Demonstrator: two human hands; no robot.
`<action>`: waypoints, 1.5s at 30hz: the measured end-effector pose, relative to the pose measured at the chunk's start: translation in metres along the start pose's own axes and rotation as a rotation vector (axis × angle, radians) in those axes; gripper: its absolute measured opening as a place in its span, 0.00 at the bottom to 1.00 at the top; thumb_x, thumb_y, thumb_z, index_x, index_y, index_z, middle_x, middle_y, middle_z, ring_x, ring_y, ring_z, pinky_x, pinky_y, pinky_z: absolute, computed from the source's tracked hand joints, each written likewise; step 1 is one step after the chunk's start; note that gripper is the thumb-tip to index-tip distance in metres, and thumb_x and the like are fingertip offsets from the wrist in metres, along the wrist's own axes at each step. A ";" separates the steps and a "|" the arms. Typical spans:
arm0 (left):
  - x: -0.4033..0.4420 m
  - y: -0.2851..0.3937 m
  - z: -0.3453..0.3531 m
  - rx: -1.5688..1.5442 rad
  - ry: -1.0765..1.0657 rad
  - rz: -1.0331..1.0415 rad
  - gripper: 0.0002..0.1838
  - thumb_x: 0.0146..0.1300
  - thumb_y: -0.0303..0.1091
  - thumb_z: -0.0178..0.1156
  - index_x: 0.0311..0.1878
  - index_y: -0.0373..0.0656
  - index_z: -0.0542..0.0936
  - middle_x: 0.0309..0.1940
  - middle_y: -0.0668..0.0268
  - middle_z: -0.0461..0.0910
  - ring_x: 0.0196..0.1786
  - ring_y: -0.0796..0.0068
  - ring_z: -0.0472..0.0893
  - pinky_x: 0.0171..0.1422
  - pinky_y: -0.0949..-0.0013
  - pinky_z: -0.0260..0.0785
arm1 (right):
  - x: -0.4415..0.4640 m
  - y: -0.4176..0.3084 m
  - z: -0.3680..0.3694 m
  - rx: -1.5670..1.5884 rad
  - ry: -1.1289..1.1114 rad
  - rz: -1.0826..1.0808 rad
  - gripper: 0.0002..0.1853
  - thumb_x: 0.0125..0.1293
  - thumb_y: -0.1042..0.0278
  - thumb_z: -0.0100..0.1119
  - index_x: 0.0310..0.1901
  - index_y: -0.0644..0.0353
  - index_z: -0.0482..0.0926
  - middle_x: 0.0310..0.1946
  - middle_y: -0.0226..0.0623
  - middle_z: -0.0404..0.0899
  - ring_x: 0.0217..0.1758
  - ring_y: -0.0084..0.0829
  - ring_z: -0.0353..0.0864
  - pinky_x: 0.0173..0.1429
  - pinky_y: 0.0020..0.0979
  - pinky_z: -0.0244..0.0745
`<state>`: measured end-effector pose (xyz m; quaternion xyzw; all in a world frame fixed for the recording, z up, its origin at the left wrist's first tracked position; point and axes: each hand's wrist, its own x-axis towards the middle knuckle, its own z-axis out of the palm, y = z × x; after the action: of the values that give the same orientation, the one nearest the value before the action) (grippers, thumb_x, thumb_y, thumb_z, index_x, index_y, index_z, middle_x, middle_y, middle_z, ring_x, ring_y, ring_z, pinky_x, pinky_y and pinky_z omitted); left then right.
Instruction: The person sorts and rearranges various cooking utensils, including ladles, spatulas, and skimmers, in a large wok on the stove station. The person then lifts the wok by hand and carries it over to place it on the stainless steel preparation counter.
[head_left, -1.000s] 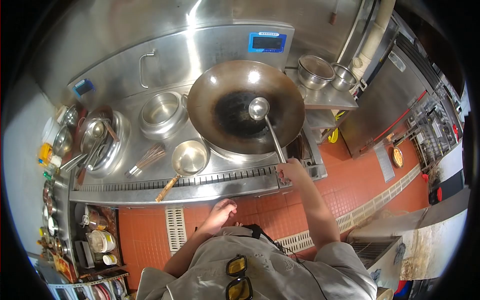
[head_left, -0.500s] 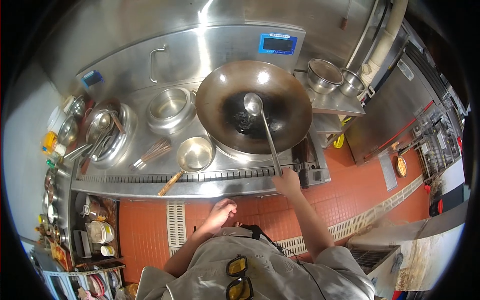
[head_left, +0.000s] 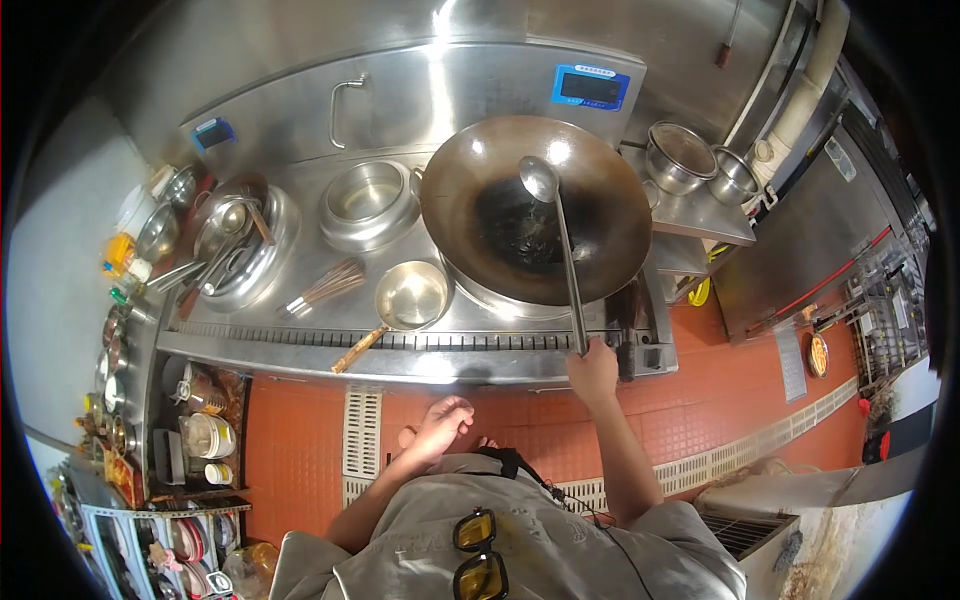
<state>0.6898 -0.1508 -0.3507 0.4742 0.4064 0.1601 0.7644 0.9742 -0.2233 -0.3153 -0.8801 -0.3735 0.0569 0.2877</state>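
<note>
My right hand (head_left: 593, 371) is closed around the handle end of a long metal ladle (head_left: 571, 265), at the stove's front edge. The ladle's bowl lies over the far inner part of a large wok (head_left: 455, 215), which is dark and shiny at the bottom and sits on the burner. In front of my waist, my left hand (head_left: 441, 428) hangs with its fingers curled in, touching no utensil. A small pan with a wooden handle (head_left: 411, 295) rests on the stove just left of the wok, and a bamboo wok brush (head_left: 325, 287) lies further left.
A round metal pot (head_left: 366, 200) stands behind the brush. Further left, ladles and other utensils rest over another round metal vessel (head_left: 262, 265). Steel bowls (head_left: 680, 158) stand on the right side shelf (head_left: 705, 215). A floor drain grate (head_left: 362, 440) runs behind the stove front.
The view has shifted left, so the stove appears further right. The ladle's bowl has moved from mid-wok toward its far side. My left hand stays curled at my waist.
</note>
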 end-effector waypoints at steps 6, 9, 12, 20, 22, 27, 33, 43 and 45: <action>0.001 -0.013 -0.011 0.021 -0.015 0.021 0.08 0.66 0.33 0.56 0.42 0.39 0.77 0.31 0.69 0.76 0.33 0.82 0.72 0.40 0.77 0.67 | -0.003 -0.017 0.010 0.859 -0.251 0.344 0.07 0.57 0.70 0.59 0.33 0.66 0.75 0.17 0.39 0.75 0.18 0.33 0.77 0.25 0.35 0.73; -0.003 -0.007 -0.020 0.019 -0.020 0.030 0.08 0.66 0.33 0.56 0.41 0.39 0.77 0.32 0.69 0.76 0.33 0.81 0.73 0.40 0.77 0.67 | -0.003 -0.034 0.002 1.151 -0.334 0.439 0.04 0.58 0.72 0.57 0.32 0.64 0.75 0.18 0.33 0.72 0.17 0.28 0.71 0.23 0.30 0.67; -0.004 0.001 -0.030 0.022 -0.046 0.049 0.08 0.65 0.33 0.55 0.41 0.39 0.77 0.32 0.68 0.76 0.33 0.81 0.73 0.40 0.76 0.67 | -0.003 -0.049 -0.008 1.403 -0.385 0.564 0.04 0.57 0.74 0.57 0.33 0.64 0.74 0.18 0.32 0.70 0.18 0.26 0.67 0.23 0.26 0.62; -0.021 0.011 -0.087 -0.050 -0.065 0.032 0.07 0.65 0.32 0.57 0.42 0.42 0.77 0.32 0.72 0.75 0.33 0.83 0.72 0.39 0.78 0.66 | -0.021 -0.108 0.003 1.499 -0.371 0.661 0.04 0.59 0.74 0.55 0.35 0.63 0.73 0.18 0.31 0.67 0.18 0.25 0.65 0.22 0.27 0.59; -0.027 0.017 -0.101 -0.060 -0.085 0.043 0.06 0.65 0.33 0.57 0.42 0.44 0.77 0.32 0.73 0.75 0.33 0.85 0.72 0.37 0.81 0.65 | -0.025 -0.122 0.010 1.543 -0.373 0.643 0.04 0.59 0.74 0.55 0.35 0.62 0.73 0.18 0.31 0.68 0.18 0.25 0.65 0.22 0.28 0.58; -0.044 0.045 -0.136 -0.079 -0.141 0.121 0.06 0.66 0.35 0.57 0.42 0.44 0.77 0.32 0.74 0.75 0.33 0.87 0.72 0.37 0.81 0.65 | -0.036 -0.159 0.021 1.595 -0.384 0.625 0.03 0.60 0.73 0.55 0.35 0.60 0.73 0.18 0.30 0.69 0.16 0.26 0.65 0.20 0.27 0.55; -0.064 0.073 -0.174 -0.038 -0.048 0.155 0.07 0.67 0.36 0.58 0.42 0.44 0.77 0.32 0.74 0.76 0.34 0.87 0.73 0.37 0.81 0.65 | -0.050 -0.208 0.035 1.579 -0.376 0.565 0.06 0.59 0.72 0.54 0.38 0.59 0.73 0.18 0.28 0.68 0.17 0.25 0.65 0.21 0.27 0.56; -0.102 0.086 -0.253 -0.021 0.030 0.356 0.06 0.67 0.33 0.58 0.41 0.42 0.76 0.31 0.73 0.75 0.33 0.84 0.73 0.38 0.77 0.66 | -0.088 -0.313 0.082 1.550 -0.521 0.350 0.06 0.59 0.76 0.53 0.38 0.66 0.73 0.16 0.32 0.68 0.17 0.27 0.66 0.22 0.29 0.59; -0.109 0.089 -0.264 -0.011 0.075 0.407 0.05 0.67 0.32 0.58 0.40 0.41 0.75 0.30 0.73 0.75 0.33 0.84 0.73 0.38 0.77 0.66 | -0.097 -0.340 0.090 1.546 -0.575 0.328 0.06 0.59 0.77 0.53 0.37 0.70 0.73 0.16 0.35 0.68 0.16 0.28 0.66 0.22 0.29 0.60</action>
<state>0.4304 -0.0179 -0.2817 0.5359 0.3293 0.3310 0.7034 0.6641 -0.0596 -0.2141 -0.4297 -0.1555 0.5600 0.6911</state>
